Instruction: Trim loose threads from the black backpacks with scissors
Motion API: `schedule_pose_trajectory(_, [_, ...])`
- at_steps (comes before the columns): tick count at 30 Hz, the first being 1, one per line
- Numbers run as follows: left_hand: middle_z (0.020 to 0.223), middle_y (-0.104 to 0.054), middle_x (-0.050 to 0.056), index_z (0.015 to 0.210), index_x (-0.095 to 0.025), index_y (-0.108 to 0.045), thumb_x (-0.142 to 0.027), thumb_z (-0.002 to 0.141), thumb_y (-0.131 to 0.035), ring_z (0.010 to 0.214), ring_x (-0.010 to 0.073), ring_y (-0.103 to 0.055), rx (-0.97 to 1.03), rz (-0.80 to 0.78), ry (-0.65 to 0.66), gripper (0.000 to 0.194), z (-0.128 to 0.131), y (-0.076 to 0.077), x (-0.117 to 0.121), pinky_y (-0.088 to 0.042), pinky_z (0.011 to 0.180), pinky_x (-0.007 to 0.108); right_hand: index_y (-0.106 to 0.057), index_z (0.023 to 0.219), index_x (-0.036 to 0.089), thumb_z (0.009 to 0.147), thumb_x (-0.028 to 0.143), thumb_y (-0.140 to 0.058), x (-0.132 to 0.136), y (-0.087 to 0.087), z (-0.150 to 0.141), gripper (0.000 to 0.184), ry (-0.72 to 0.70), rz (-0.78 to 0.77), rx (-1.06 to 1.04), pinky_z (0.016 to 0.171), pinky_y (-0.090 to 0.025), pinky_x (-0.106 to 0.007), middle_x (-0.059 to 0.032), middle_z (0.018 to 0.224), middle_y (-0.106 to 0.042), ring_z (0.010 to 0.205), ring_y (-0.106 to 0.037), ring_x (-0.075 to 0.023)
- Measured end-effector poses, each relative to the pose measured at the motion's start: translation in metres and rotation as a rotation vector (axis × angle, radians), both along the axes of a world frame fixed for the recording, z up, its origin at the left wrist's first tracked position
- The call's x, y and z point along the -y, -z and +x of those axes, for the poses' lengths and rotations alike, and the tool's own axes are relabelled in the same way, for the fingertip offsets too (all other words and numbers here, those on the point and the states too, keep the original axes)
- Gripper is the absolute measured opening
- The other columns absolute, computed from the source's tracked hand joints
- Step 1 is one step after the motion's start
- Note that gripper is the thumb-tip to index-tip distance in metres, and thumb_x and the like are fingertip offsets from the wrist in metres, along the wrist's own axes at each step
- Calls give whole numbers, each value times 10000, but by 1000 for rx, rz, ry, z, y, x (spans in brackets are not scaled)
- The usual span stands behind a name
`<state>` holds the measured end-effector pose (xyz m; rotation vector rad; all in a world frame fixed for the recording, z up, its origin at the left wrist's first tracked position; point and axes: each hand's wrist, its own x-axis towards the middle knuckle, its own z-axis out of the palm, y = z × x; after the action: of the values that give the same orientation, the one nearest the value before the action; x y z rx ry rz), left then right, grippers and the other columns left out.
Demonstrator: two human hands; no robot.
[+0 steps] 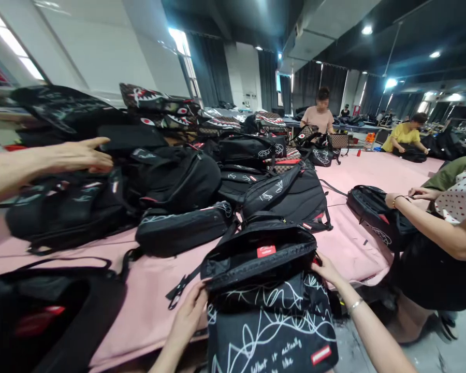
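Note:
A black backpack point(272, 324) with white scribbled lines and a red label hangs over the near table edge, its top unzipped and gaping. Inside the opening shows a red tag point(266, 251). My left hand point(192, 305) grips the left side of the opening, fingertips partly hidden by the fabric. On the right side, my right hand point(326, 267) is closed on the bag's edge, and a small red thing I cannot make out shows by its fingers. Left of the bag, a black strap with a buckle point(177, 291) lies on the pink table point(140, 305).
More black backpacks point(178, 176) are heaped beyond and to the left. Another open bag point(54, 311) stands at near left. A co-worker's hand point(81, 155) reaches in from the left. At right, another person point(450, 217) handles a black bag point(376, 212). Others work farther back.

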<state>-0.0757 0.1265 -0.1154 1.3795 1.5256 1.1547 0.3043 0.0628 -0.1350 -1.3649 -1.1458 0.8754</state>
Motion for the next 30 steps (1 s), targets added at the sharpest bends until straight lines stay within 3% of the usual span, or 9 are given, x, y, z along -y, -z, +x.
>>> schedule_pose_trajectory(4, [813,-674,65,731,-174,-630,-569,564,-548,1002,316,-558,37,10,-76,436,20,-12,-9,-370,973,439,-610,752,139,636,394,-659,-6,0,-4,284,123,4,12,636,-424,-267,-11,697,-608,658,-508,-158])
schedule_pose_trajectory(7, [784,-684,68,811,-155,-632,-535,669,-470,882,261,-612,106,6,-101,437,26,-21,-11,-479,835,393,-592,694,130,705,514,-573,-7,-7,-6,385,164,-18,-2,538,-399,-245,-8,607,-581,567,-491,-144])
schedule_pose_trajectory(10, [798,-696,76,863,-149,-631,-493,703,-433,820,238,-631,71,-31,-86,428,26,-27,-13,-509,751,367,-623,724,123,739,569,-507,-5,-12,-8,461,156,-53,-6,523,-415,-248,-24,606,-610,567,-537,-162])
schedule_pose_trajectory(15, [708,-679,79,659,-172,-616,-390,615,-524,824,317,-620,-148,-57,-51,240,20,-30,-18,-471,796,444,-671,694,146,679,587,-551,9,2,-16,458,270,-54,66,656,-461,-310,-76,695,-674,711,-605,-246])
schedule_pose_trajectory(19, [986,-650,137,860,-146,-608,-291,634,-488,1058,343,-527,-366,105,-34,294,35,-38,-17,-360,951,476,-691,867,164,727,571,-488,25,31,-13,477,411,28,128,827,-435,-336,-120,950,-675,929,-591,-278])
schedule_pose_trajectory(21, [1114,-593,167,1000,-117,-570,-284,724,-409,1107,317,-493,-565,232,111,360,59,-45,-13,-327,982,469,-682,904,158,736,556,-486,31,49,-8,475,422,-13,133,837,-438,-340,-124,968,-672,944,-592,-278])
schedule_pose_trajectory(24, [1144,-580,145,1089,-128,-532,-260,829,-285,1085,242,-513,-742,291,473,382,113,-55,-1,-359,970,398,-667,911,154,705,548,-536,35,72,-2,463,349,-120,57,809,-458,-338,-103,922,-684,917,-606,-275])
schedule_pose_trajectory(27, [1102,-613,55,1034,-210,-574,-244,820,-368,1055,176,-527,-770,325,732,300,174,-57,15,-384,939,289,-656,853,149,694,547,-557,37,83,1,440,299,-123,-12,772,-467,-323,-77,837,-685,851,-614,-255])
schedule_pose_trajectory(30, [1070,-624,36,1012,-238,-595,-231,778,-456,1038,190,-526,-841,332,948,272,222,-51,27,-391,914,306,-645,758,148,632,531,-628,36,86,-2,404,262,-59,-76,736,-469,-313,-51,740,-667,762,-610,-234])
